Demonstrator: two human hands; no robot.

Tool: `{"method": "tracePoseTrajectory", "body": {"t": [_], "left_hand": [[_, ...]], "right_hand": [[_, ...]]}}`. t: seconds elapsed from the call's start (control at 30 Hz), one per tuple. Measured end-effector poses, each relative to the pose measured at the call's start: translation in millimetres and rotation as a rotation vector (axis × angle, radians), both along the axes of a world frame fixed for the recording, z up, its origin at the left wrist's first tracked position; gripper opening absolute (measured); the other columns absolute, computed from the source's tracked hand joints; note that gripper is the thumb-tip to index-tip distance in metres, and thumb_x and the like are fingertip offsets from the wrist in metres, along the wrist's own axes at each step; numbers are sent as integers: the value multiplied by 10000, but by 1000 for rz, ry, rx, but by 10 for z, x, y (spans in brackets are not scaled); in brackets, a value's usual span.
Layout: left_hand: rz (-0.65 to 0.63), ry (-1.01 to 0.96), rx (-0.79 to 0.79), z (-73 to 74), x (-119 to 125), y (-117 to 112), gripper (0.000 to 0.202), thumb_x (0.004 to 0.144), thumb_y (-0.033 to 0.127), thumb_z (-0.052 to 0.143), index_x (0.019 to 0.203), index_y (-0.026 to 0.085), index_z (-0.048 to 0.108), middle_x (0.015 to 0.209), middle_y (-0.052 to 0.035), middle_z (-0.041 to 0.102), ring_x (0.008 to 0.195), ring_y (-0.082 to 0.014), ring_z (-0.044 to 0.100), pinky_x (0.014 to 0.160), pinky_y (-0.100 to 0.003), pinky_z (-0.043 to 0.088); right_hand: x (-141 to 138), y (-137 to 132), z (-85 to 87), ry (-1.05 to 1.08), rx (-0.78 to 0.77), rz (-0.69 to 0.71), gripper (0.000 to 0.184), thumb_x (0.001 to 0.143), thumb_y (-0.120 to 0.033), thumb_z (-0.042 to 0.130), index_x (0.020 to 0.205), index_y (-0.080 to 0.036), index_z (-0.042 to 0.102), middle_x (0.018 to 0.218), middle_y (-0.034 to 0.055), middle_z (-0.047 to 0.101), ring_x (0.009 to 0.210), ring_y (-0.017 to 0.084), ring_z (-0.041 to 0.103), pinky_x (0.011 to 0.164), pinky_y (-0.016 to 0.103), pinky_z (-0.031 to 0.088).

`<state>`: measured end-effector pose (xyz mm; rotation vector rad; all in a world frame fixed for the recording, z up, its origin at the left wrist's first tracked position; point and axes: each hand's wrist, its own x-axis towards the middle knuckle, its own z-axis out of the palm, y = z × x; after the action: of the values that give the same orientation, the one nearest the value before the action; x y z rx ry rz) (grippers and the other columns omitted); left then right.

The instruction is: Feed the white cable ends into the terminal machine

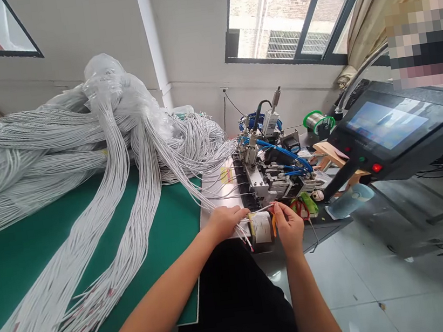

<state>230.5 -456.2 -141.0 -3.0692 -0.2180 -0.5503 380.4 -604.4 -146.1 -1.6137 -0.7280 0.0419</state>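
My left hand [225, 222] is closed around a few white cables [243, 235], whose reddish ends hang below the fingers. One white cable [260, 209] stretches from it across to my right hand [289, 225], which pinches its tip between thumb and fingers. Both hands are at the front edge of a machine [260, 169] with metal cylinders and blue air tubes. Between them sits a small block with a pale label [261, 227], and an orange piece [274, 225] shows beside my right hand. The exact cable tip is partly hidden by the fingertips.
Thick bundles of white cables [113, 164], partly wrapped in plastic, lie over a green table [174, 210] on the left. At the right stand a control screen [393, 119], a wire spool [316, 121] and a clear blue bottle [350, 202]. A person's blurred head is at upper right.
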Motion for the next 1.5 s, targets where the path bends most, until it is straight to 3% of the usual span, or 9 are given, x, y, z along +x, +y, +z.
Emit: {"method": "tracePoseTrajectory", "body": {"t": [0.1,0.23,0.37,0.53,0.97,1.27,1.5], "left_hand": [[8,-1,-3,-15,-3,16,396,807,158,517,1191,256,536,907,-14,625,672,-144,595,579,-240,415],[7,-41,9,-20,10,31,394,794,101,497,1165,220,559,881,-24,635,760,-164,610,680,-271,431],[32,-94,25,-22,17,33,482,777,59,484,1224,234,534,832,-18,626,800,-172,600,785,-317,410],[66,-122,41,-19,16,28,504,744,62,514,1207,258,549,854,-15,615,822,-188,587,839,-365,376],[100,-99,-13,-11,34,28,477,769,47,485,1201,239,549,890,-27,619,873,-195,561,877,-370,343],[125,-47,-41,6,47,26,486,791,62,485,1228,264,554,968,-53,586,922,-206,530,869,-353,360],[165,-37,-90,-14,54,26,542,749,36,508,1234,273,561,969,-58,568,928,-212,520,841,-359,377]], "right_hand": [[57,32,2,213,30,109,441,817,-490,578,979,-97,694,740,73,690,500,114,508,435,227,365],[179,102,26,285,-5,185,405,719,-482,674,869,-108,710,730,76,698,610,155,592,516,243,435],[300,170,29,103,-159,197,357,708,-460,664,829,-126,696,777,82,710,670,179,620,623,284,476],[373,211,14,-217,-400,177,306,784,-439,564,803,-159,686,722,54,693,599,168,589,605,284,455],[412,219,61,-456,-472,187,310,853,-446,497,824,-185,661,803,54,680,642,166,576,622,274,426],[517,260,-1,-325,-443,259,306,833,-445,484,751,-177,607,674,30,622,613,164,532,608,269,398],[599,305,-171,-107,-376,343,297,790,-466,531,687,-188,550,607,-22,522,597,139,452,580,249,347]]}}
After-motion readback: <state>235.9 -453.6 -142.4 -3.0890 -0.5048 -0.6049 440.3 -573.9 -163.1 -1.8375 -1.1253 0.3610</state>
